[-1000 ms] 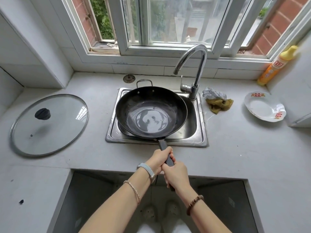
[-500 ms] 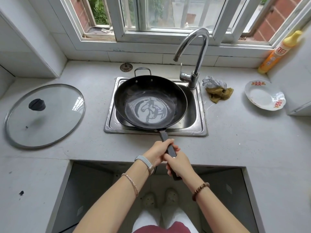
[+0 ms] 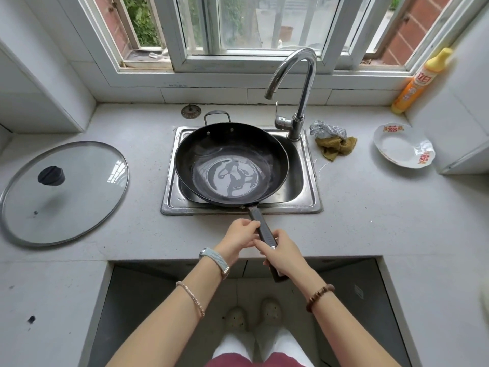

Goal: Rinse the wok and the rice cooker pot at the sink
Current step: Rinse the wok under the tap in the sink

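Most of sink basin (image 3: 313, 181) beneath wok (image 3: 211, 149)

Red characters 立白 printed down tall yellow-and-orange plastic bottle (image 3: 420, 83); red 囍 signs on rim of scalloped white ceramic plate (image 3: 397, 149).

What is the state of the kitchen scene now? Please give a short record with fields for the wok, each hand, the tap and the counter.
wok: black, over the sink, thin water in its bottom
left hand: grips the handle, nearer the pan
right hand: grips the handle's end
tap: no stream visible
counter, left: glass lid, lying flat
counter, right: cloths, white plate, yellow bottle
rice cooker pot: not in view
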The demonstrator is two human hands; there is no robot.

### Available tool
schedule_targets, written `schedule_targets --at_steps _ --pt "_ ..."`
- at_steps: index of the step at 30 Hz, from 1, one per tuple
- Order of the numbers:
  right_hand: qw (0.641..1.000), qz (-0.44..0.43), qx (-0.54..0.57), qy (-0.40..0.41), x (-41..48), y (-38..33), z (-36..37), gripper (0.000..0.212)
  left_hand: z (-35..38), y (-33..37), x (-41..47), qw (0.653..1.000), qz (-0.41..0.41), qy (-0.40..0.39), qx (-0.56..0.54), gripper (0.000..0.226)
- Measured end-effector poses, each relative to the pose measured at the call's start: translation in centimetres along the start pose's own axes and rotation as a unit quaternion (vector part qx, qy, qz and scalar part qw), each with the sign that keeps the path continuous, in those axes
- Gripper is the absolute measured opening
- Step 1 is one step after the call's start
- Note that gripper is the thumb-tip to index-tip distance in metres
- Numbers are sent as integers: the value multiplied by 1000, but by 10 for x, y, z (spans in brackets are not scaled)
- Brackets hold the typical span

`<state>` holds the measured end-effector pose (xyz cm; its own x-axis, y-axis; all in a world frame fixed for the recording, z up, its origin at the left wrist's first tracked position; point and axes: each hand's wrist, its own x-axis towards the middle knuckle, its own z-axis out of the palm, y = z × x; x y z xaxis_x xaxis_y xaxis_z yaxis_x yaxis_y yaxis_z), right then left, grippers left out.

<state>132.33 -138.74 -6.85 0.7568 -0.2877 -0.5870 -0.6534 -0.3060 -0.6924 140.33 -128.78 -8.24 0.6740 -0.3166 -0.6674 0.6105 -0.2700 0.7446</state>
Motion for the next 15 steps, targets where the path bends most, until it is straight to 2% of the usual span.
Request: schedule_targets --at_steps 3,6,10,12,15 --pt "998 -32 -32 39 1 -6 -6 47 -19 5 -5 995 52 44 67 19" --pt "994 -65 -18 82 5 -13 -14 49 -38 18 -14 976 146 94 131 20" --pt "978 -154 24 141 10 -27 -29 45 -58 45 -25 912 280 143 263 23" --pt "969 -188 49 154 12 -38 -41 42 -65 55 -27 871 318 181 328 26" --pt "956 -229 48 177 19 -51 -62 43 -71 70 -27 831 360 216 366 30"
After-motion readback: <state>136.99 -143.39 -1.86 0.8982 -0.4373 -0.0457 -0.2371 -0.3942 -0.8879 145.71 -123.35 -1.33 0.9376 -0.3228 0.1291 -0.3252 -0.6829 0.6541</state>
